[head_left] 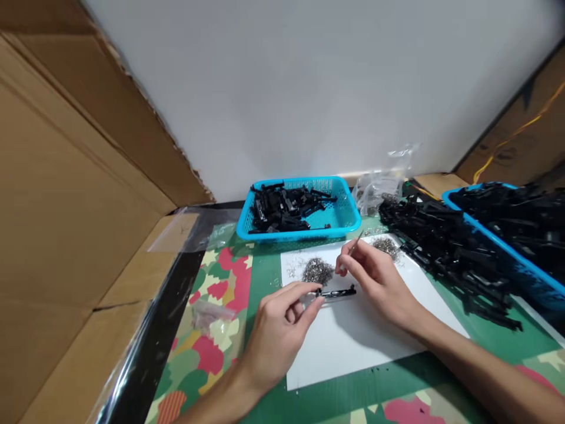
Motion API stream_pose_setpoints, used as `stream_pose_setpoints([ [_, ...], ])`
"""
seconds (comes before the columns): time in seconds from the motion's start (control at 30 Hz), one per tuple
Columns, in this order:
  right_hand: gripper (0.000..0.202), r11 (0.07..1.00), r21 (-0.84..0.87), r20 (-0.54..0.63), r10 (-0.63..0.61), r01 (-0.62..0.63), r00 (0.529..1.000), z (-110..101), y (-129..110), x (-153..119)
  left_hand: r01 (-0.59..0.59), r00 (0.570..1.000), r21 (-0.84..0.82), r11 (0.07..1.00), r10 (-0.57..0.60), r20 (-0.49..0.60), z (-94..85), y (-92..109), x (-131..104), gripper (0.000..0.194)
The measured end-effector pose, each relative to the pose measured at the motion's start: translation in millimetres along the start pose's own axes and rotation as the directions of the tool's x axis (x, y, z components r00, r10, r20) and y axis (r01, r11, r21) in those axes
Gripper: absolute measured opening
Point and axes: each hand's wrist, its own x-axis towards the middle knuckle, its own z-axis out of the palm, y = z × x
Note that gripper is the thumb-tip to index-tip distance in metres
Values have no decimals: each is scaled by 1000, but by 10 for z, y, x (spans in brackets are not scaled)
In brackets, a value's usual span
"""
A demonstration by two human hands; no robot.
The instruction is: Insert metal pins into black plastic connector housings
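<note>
My left hand (285, 321) pinches one end of a slim black plastic part (338, 292) between thumb and forefinger, holding it level above a white sheet (318, 353). Just to the right, my right hand (371, 274) is closed around a thin, tweezers-like tool (355, 242), whose narrow end sticks up past the fingers. The tool's other end is hidden by the hand. Behind the black part lies a heap of tiny metal pieces (316, 271) on the sheet. A second heap of small metal pieces (386, 247) sits beyond my right hand.
A blue basket (300, 237) with black parts stands at the back. On the right, a pile of black parts (454, 253) lies beside another blue basket (507, 241). Clear plastic bags (379, 191) lie behind. Cardboard (79, 176) walls the left side.
</note>
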Motion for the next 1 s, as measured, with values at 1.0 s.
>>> stream_pose_setpoints([
  [1.0, 82, 591, -720, -573, -209, -364, 793, -1779, -149, -604, -56, 991, -45, 997, 50, -123, -30, -63, 65, 23],
])
